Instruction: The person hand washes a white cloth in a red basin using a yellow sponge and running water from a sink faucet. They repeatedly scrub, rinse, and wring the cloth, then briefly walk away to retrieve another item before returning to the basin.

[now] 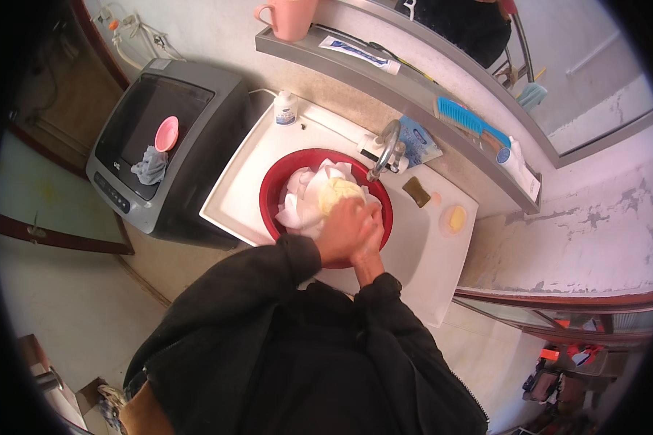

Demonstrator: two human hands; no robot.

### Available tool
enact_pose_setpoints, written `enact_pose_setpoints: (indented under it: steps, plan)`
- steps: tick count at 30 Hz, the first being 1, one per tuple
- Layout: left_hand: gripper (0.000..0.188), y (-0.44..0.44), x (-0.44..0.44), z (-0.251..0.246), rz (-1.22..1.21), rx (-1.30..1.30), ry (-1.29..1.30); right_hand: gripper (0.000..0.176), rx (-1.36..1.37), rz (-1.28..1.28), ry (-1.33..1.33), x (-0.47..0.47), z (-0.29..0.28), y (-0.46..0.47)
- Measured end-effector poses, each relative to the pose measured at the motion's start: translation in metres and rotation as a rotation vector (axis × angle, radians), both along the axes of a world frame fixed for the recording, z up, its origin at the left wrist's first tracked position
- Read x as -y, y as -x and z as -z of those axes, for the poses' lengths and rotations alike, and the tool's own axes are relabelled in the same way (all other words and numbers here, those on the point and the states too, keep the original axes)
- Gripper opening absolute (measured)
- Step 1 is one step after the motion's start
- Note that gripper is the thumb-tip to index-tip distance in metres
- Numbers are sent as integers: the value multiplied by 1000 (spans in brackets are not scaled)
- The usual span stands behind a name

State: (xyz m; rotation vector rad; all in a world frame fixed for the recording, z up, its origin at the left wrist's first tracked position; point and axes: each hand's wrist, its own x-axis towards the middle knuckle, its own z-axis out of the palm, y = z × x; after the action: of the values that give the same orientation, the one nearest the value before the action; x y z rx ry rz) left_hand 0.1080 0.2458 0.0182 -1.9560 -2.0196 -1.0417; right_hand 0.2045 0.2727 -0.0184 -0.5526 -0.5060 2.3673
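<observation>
A red plastic basin stands in the white sink. It is heaped with wet-looking white cloth, and a pale yellow cloth lies on top. My left hand and my right hand are pressed together over the basin's near right part, just beside the yellow cloth. The fingers overlap and are blurred, so whether either hand holds some cloth is hidden. A chrome faucet reaches over the basin's far right rim.
On the sink top are a white bottle, a dark green soap bar and a yellow soap in a dish. A grey shelf holds a pink mug and a blue comb. A washing machine stands left.
</observation>
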Motion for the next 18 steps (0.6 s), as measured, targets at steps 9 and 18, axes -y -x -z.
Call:
enact_pose_setpoints:
  steps: [9,18]
  plan:
    - [30,-1,5,2,-144,172,71,43,-37,23,85,-3,-15,-1]
    - [9,95,6,56,278,2169,485,47,481,-236,-796,-41,-30,4]
